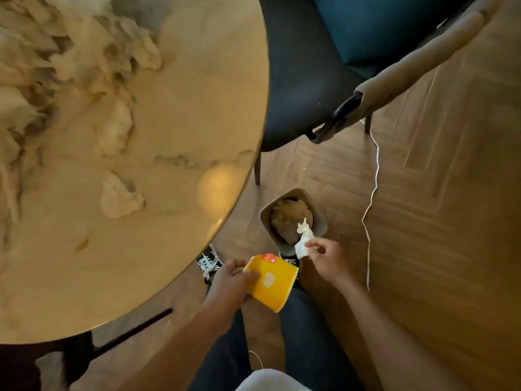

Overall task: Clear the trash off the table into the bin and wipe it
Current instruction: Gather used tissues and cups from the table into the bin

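Note:
My left hand [229, 283] grips a yellow paper cup [272, 282] by its side, just off the round marble table's [183, 122] near edge. My right hand [327, 256] pinches a small white crumpled scrap of paper [304, 239] over the near rim of the grey bin [265, 214] on the floor. The bin holds crumpled paper. Several crumpled paper wads lie on the table, among them one near the middle [119, 197], another further back [115, 131], and a large heap [42, 80] at the far left.
A dark upholstered chair [307, 74] stands right of the table, close behind the bin. A thin white cable [372, 193] runs across the wooden floor to the bin's right. My legs and sneakers are below the hands. A black table leg [132, 331] shows at the lower left.

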The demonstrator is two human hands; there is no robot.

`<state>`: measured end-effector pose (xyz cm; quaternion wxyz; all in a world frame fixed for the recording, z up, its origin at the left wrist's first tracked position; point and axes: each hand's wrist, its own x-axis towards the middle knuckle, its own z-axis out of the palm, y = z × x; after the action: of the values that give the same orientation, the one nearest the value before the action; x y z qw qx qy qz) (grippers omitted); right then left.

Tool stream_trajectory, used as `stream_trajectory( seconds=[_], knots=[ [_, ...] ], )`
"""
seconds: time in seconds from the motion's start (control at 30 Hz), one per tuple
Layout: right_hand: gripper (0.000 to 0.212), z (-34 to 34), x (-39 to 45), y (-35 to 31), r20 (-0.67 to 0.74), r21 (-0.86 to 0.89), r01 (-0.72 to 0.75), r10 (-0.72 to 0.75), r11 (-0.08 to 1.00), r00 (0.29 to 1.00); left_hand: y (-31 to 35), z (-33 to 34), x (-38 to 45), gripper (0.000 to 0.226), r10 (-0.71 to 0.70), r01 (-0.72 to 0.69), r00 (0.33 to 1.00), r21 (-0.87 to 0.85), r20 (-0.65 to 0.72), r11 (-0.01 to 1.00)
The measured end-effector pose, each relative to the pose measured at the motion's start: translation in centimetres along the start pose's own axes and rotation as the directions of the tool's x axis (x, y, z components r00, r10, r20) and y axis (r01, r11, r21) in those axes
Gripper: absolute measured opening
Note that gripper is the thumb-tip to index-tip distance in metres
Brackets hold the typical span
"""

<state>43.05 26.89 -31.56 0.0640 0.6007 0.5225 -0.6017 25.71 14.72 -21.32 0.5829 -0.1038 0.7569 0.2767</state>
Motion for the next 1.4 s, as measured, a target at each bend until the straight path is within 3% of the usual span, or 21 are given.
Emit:
stream_trajectory(
  seconds=[0.2,0.3,0.5,0.6,0.73,0.9,1.0,1.1,1.2,1.27,1.33,1.4],
  knots=[
    [0.039,1.4,6.5,3.7,0.150,-0.141,-0.080,0.102,0.987,0.983,-1.6,3.1,8.4,0.025,-0.085,0.084,0.991,-0.012,-0.104,0.996],
    [0.045,0.6,6.9,4.3,0.155,-0.211,-0.088,0.122,0.974,0.980,-1.2,4.7,11.7,0.033,-0.090,0.095,0.988,0.033,-0.126,0.995],
    [0.033,-0.9,4.5,5.0,0.122,-0.116,-0.152,0.166,0.982,0.978,1.3,7.6,14.4,0.043,-0.051,0.054,0.994,0.028,-0.096,0.998],
    [0.034,-1.2,2.8,4.2,0.133,-0.067,-0.152,0.159,0.986,0.978,1.8,7.5,14.0,0.031,-0.054,0.059,0.997,0.112,-0.052,0.992],
    [0.030,-0.9,0.4,1.4,0.121,0.019,-0.117,0.114,0.993,0.986,1.9,6.4,10.0,0.022,0.072,-0.079,0.997,0.238,0.037,0.968],
    [0.025,-0.3,-3.3,-5.1,0.116,0.061,0.007,-0.014,0.998,0.993,1.9,2.0,0.7,0.021,0.282,-0.327,0.942,0.311,0.181,0.892],
    [0.020,-0.2,-6.3,-9.7,0.137,0.071,0.070,-0.079,0.995,0.987,2.6,-2.1,-5.4,0.012,0.460,-0.491,0.871,0.313,0.171,0.813],
    [0.016,0.1,-9.6,-14.0,0.148,0.047,0.151,-0.156,0.987,0.977,3.9,-6.3,-9.4,0.020,0.654,-0.644,0.754,0.276,0.071,0.713],
    [0.016,0.9,-11.9,-18.1,0.132,-0.016,0.214,-0.210,0.977,0.969,6.3,-10.6,-10.5,0.022,0.832,-0.746,0.546,0.396,-0.097,0.536],
    [0.014,1.6,-13.1,-20.7,0.109,-0.080,0.273,-0.264,0.959,0.958,7.9,-13.2,-9.5,0.019,0.890,-0.726,0.420,0.524,-0.176,0.446],
    [0.014,2.4,-13.7,-22.8,0.105,-0.082,0.316,-0.308,0.945,0.946,9.1,-15.2,-7.6,0.028,0.905,-0.669,0.390,0.623,-0.169,0.405],
    [0.014,3.5,-14.3,-24.6,0.112,-0.091,0.345,-0.335,0.934,0.936,9.8,-16.3,-5.7,0.033,0.905,-0.626,0.418,0.696,-0.081,0.351]
  ],
)
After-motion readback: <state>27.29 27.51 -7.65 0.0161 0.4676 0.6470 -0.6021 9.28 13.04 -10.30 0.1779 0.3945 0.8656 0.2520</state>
